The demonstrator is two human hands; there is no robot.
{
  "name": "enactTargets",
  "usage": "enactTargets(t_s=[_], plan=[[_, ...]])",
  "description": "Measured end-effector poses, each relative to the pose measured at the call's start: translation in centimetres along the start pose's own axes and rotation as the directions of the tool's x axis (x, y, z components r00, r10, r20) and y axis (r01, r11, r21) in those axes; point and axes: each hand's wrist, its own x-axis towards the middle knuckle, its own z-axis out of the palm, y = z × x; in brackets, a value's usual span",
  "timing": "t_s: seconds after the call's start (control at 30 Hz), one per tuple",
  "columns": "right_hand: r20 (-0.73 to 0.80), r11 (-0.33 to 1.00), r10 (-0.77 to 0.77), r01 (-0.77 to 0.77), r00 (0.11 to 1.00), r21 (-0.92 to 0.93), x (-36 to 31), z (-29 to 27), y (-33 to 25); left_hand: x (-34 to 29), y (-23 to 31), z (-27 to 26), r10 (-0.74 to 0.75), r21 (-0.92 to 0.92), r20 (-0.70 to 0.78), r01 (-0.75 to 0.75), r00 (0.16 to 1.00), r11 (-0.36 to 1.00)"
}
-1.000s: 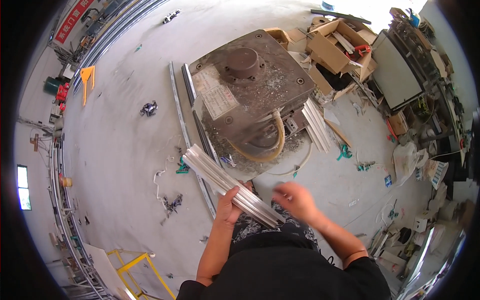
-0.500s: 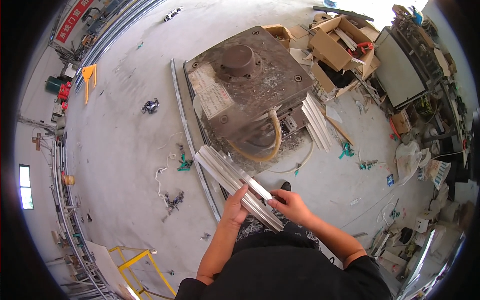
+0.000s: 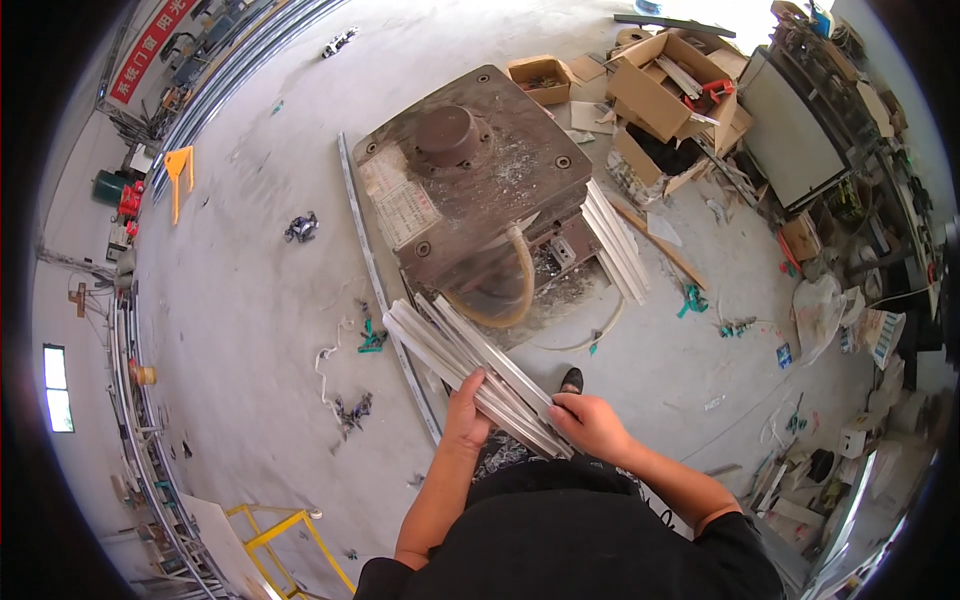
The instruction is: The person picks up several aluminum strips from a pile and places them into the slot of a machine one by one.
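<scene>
A bundle of white and silvery metal profile strips (image 3: 450, 345) slants across in front of my body, its far end close to the brown machine. My left hand (image 3: 467, 415) is wrapped round the bundle from the left, thumb on top. On the right side, my right hand (image 3: 590, 425) pinches the near end of one strip lying along the bundle's right edge. The near ends of the strips reach my lap. Fingers under the bundle are hidden.
The heavy brown machine (image 3: 480, 150) with a round cap and a hose stands ahead. More white strips (image 3: 615, 245) lean at its right side. A long metal rail (image 3: 365, 240) lies along its left. Cardboard boxes (image 3: 650, 110) are far right; a yellow frame (image 3: 290, 530) stands at lower left.
The strip in my right hand has moved in against the bundle, and my right hand has shifted slightly right and nearer. The view has moved, so the machine appears further left and lower.
</scene>
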Motion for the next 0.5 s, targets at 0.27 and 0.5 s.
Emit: enactTargets(t_s=[0.27, 0.5], plan=[[-0.079, 0.987, 0.115, -0.105, 0.990, 0.120, -3.5, -1.9, 2.3, -0.3, 1.5, 1.0, -0.034, -0.083, 0.262, 0.058, 0.964, 0.995], [0.004, 0.914, 0.358, -0.352, 0.934, 0.201, -3.7, -4.5, 5.7, -0.9, 2.3, 0.8, 0.017, -0.148, 0.270, 0.024, 0.963, 0.989]])
